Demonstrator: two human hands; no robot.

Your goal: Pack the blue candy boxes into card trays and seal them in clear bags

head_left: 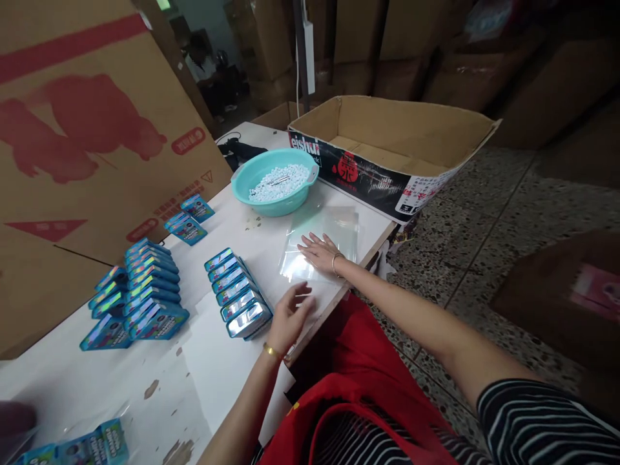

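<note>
Head view: at frame centre, the right hand (pixel 320 252) lies flat, fingers spread, on a stack of clear plastic sleeves (pixel 322 242) on the white counter (pixel 213 361). Just below, the left hand (pixel 290 316) hovers open, fingers apart, beside a row of blue packets (pixel 237 294). A teal bowl (pixel 274 181) of white pellets sits above.

Striped black-and-white sleeve (pixel 542 420), red apron (pixel 358 387), gold bangles (pixel 272 351).
</note>
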